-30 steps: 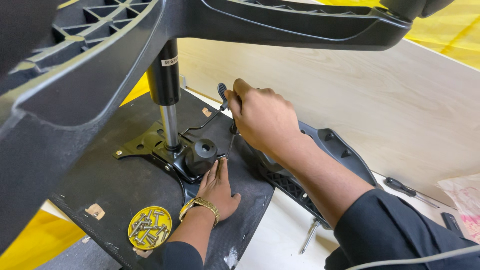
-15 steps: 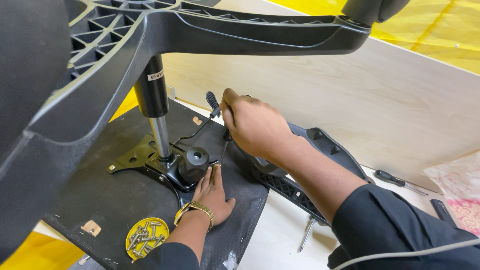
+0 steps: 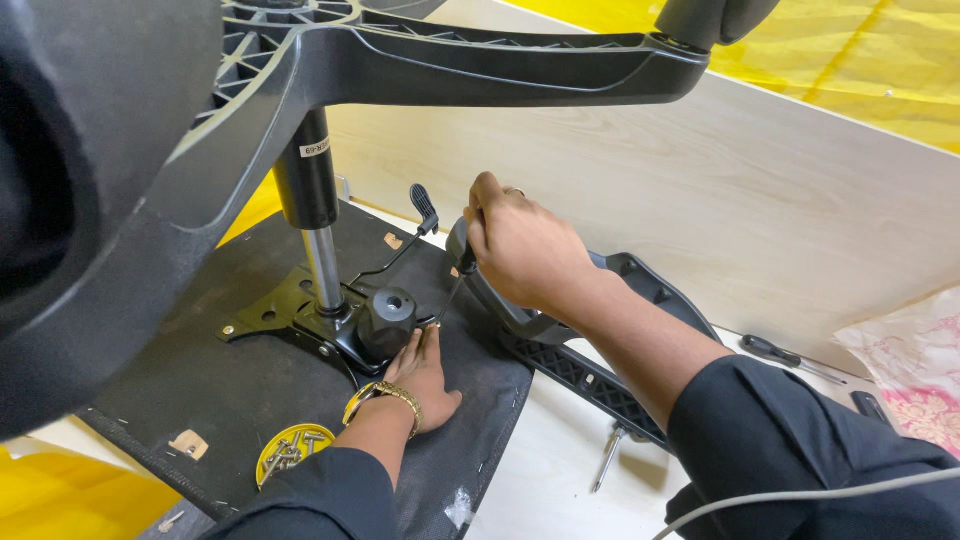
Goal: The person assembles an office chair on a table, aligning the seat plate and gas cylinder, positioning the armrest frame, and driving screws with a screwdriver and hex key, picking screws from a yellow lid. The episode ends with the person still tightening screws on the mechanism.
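1. Since a moment ago the view has dropped and shifted; the right hand [image 3: 525, 250] has slid rightward along the seat edge, so work goes on at that spot
2. Its fingers curl tight round a dark tool handle [image 3: 460, 245]
3. The left hand [image 3: 425, 375] lies flat, fingers together, on the seat underside [image 3: 180, 390] beside the black knob [image 3: 388, 318]
4. Fuzzy black fabric, a shiny steel gas column [image 3: 325, 265], a ribbed plastic chair base [image 3: 480, 70]
5. A round yellow lid of screws [image 3: 290, 450] sits near the wrist
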